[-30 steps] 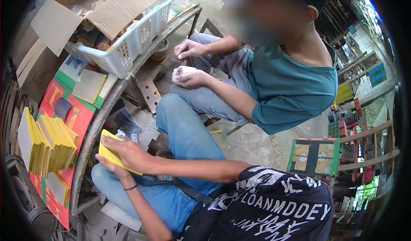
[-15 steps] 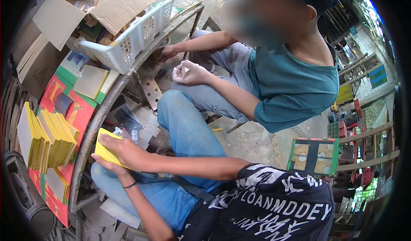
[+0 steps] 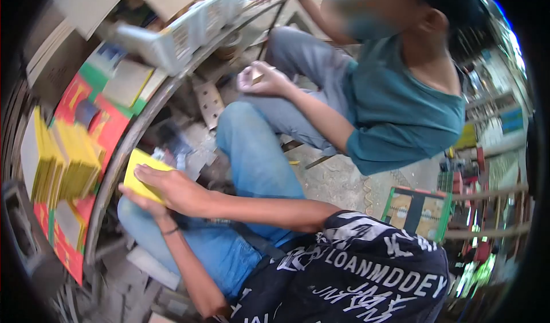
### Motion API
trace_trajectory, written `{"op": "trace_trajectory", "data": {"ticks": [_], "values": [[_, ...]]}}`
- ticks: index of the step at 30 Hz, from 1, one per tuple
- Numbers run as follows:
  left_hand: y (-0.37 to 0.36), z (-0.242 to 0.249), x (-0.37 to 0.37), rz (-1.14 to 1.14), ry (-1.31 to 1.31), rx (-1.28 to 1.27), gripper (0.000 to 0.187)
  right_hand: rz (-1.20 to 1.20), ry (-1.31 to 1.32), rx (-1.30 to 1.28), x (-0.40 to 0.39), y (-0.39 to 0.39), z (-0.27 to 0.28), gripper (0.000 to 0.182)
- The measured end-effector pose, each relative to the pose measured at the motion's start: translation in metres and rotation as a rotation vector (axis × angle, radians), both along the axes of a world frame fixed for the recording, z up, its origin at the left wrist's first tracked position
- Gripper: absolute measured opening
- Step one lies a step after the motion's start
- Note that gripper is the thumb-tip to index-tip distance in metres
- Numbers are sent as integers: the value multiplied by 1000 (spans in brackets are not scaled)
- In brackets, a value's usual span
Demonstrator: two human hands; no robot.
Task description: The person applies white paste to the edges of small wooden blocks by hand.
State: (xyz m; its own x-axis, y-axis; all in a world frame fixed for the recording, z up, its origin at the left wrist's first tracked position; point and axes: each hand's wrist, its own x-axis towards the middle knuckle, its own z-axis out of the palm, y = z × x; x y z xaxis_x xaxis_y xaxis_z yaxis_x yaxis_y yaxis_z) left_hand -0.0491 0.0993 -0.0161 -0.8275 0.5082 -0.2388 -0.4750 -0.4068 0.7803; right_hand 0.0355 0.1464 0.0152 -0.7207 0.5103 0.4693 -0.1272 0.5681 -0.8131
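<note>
A flat yellow board (image 3: 136,163) is held between my two hands above my lap, tilted toward the table edge. My left hand (image 3: 148,204), with a dark band at the wrist, supports it from below and along the near side. My right hand (image 3: 180,190) lies over the board's right part, gripping it; some of its fingers are hidden. Beyond the board, several yellow-edged boards (image 3: 63,159) stand in an upright stack on the table.
The table's metal edge (image 3: 134,119) curves close beside my hands. On it are a white basket (image 3: 172,48), cardboard and a loose yellow-edged board (image 3: 127,83). A co-worker (image 3: 401,105) sits opposite, a small pale piece (image 3: 257,76) in one hand. Scraps litter the floor.
The view has shifted and blurred slightly. The yellow board is turned a little in my hands, showing more of its face. The co-worker's far hand has risen toward the basket's end.
</note>
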Motion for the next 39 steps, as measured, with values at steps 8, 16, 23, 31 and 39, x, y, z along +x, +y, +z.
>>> {"op": "trace_trajectory", "data": {"ticks": [8,16,23,31,39], "values": [[-3,8,5,-132,191,29,72,-137,88,154,2,-3,7,25],[-5,8,5,-222,184,178,71,-55,-92,70,7,-1,20,32],[0,6,8,-150,224,60,71,-81,-172,11,3,10,13,32],[-4,19,7,-116,129,70,78,-78,-137,115,3,0,4,35],[-2,17,2,-110,254,-33,82,-40,-215,-106,13,-9,16,42]]}}
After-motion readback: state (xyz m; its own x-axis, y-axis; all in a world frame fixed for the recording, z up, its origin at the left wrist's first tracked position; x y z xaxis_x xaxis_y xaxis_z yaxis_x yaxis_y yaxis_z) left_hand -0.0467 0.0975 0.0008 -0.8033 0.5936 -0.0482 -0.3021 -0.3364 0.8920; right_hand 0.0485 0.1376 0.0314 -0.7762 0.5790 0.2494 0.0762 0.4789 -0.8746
